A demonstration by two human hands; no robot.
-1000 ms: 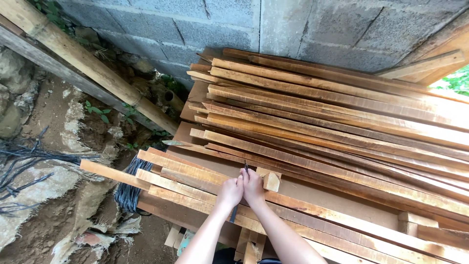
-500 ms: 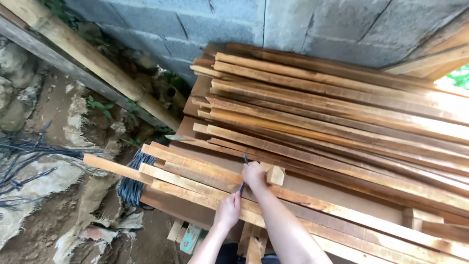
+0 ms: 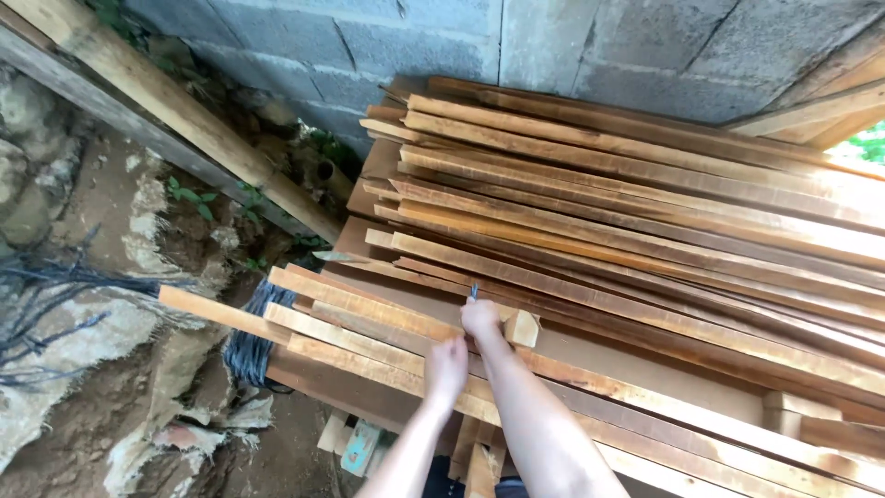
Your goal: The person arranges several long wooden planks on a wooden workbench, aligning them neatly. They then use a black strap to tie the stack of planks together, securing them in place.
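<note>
On the near edge of the lumber stack (image 3: 645, 231), I am working with both hands close together. I am closing my right hand (image 3: 481, 318) around a small dark tool (image 3: 474, 291) whose thin tip is sticking up just past my knuckles; I cannot tell what kind of tool it is. That hand is resting on a long wooden slat (image 3: 369, 309) which is running from the near left across toward the right. Just to the right of it, a short wooden block (image 3: 522, 327) is sitting on the same layer, nearly touching my knuckles. I am curling my left hand (image 3: 446, 364) with the fingers drawn together, pressing down on the next slat (image 3: 332, 337) nearer to me, just beside the right hand; whether it is gripping anything I cannot tell.

Another slat (image 3: 212, 312) is jutting out to the left beyond the rest of the stack, over the bare ground (image 3: 83, 415). A bundle of dark wire (image 3: 247, 343) is hanging below the left ends of the boards. Farther off, a grey block wall (image 3: 590, 46) is standing behind the stack, and a thick timber beam (image 3: 175, 115) is leaning diagonally along the far left.
</note>
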